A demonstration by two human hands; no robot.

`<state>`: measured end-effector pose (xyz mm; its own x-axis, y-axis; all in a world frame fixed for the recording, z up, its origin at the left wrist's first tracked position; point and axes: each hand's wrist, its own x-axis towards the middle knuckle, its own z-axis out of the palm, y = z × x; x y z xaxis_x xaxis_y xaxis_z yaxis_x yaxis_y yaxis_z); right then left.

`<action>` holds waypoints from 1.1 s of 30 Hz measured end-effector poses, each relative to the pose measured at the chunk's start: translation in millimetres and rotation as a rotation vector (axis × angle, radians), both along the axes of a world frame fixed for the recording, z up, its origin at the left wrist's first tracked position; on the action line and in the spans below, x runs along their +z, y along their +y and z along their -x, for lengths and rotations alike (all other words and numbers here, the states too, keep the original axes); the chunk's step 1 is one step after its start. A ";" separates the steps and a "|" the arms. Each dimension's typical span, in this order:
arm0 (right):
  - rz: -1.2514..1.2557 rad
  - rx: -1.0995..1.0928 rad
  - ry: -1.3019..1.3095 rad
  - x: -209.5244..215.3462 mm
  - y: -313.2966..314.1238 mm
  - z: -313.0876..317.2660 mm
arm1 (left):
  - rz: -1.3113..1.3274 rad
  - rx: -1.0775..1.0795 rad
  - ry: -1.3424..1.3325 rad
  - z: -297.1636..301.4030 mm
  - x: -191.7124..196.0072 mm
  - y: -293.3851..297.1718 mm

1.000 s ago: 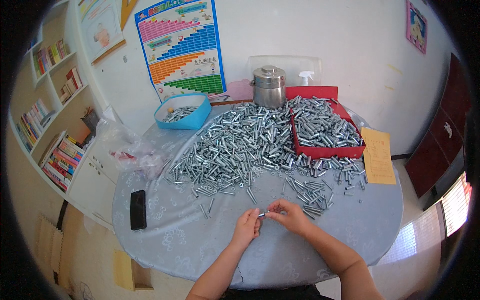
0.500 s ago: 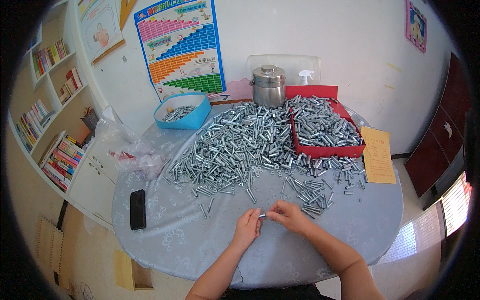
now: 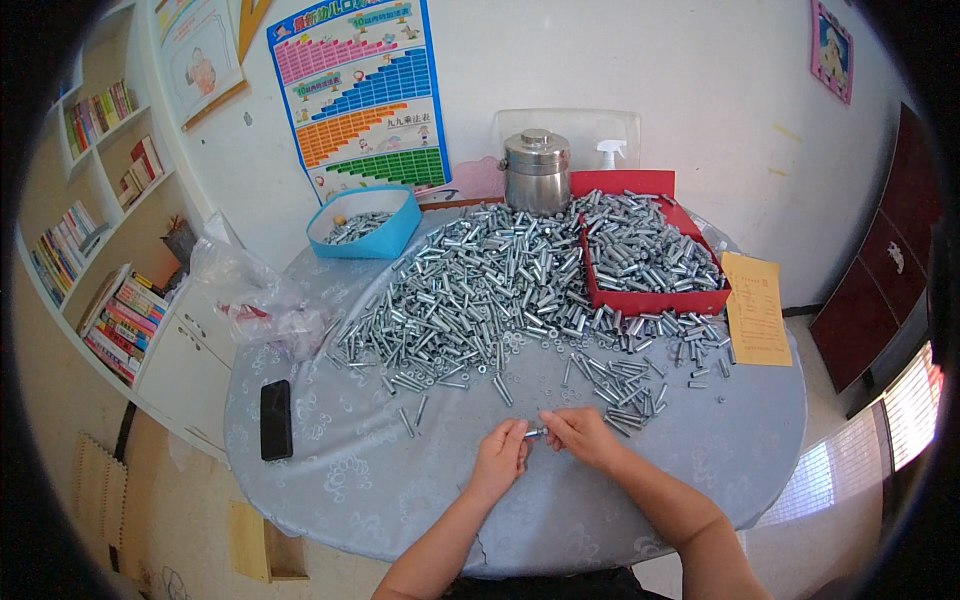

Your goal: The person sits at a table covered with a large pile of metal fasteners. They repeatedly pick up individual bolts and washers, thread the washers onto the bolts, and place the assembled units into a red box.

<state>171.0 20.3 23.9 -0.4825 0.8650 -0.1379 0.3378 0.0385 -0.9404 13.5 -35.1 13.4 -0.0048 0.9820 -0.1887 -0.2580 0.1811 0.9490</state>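
Note:
My left hand and my right hand meet above the near middle of the table, both closed. Between their fingertips is a short silvery expansion bolt, lying roughly crosswise. The left fingers grip one end of it and the right fingers pinch the other; the fingers cover part of it. Just beyond my hands lies a small loose group of bolts. Farther back spreads a large heap of metal bolts and sleeves, with small washers along its near edge.
A red box full of metal sleeves stands at the back right, beside a yellow paper. A steel canister is behind the heap. At left are a blue bin of parts, a plastic bag and a black phone.
My hands have drawn slightly apart along the bolt, and more of it shows between the fingers. Heap and containers look the same.

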 end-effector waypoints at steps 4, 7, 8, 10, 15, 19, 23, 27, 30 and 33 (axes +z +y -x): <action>-0.204 -0.115 0.197 -4.3 1.1 4.4 | 0.057 0.038 -0.098 6.5 -0.5 4.0; -0.082 0.073 0.271 -0.5 -1.1 2.6 | 0.093 0.113 -0.132 6.6 0.5 5.2; -0.085 0.079 0.193 -3.3 0.4 0.6 | 0.085 0.114 -0.138 7.5 0.3 5.6; -0.089 0.091 0.036 -4.9 3.6 -1.2 | 0.070 0.116 -0.151 9.7 -0.3 6.1; -0.076 0.096 0.204 -4.0 2.6 -0.1 | 0.047 0.093 -0.137 7.4 -0.7 5.2; -0.107 0.030 0.224 8.6 -2.5 3.6 | -0.006 0.086 -0.051 5.2 -0.6 3.5; 0.082 0.086 0.320 -7.1 -0.9 4.5 | -0.153 0.083 0.195 -1.8 -4.4 5.7; 0.243 0.115 0.453 -3.5 7.7 -1.0 | -0.306 0.092 0.413 -4.0 -5.0 1.6; 0.247 0.005 0.504 -1.7 17.7 -9.6 | -0.342 0.100 0.213 -9.5 -1.4 2.7; 0.028 -0.283 0.616 15.7 43.4 -32.4 | -0.363 0.141 0.091 3.4 -7.8 7.6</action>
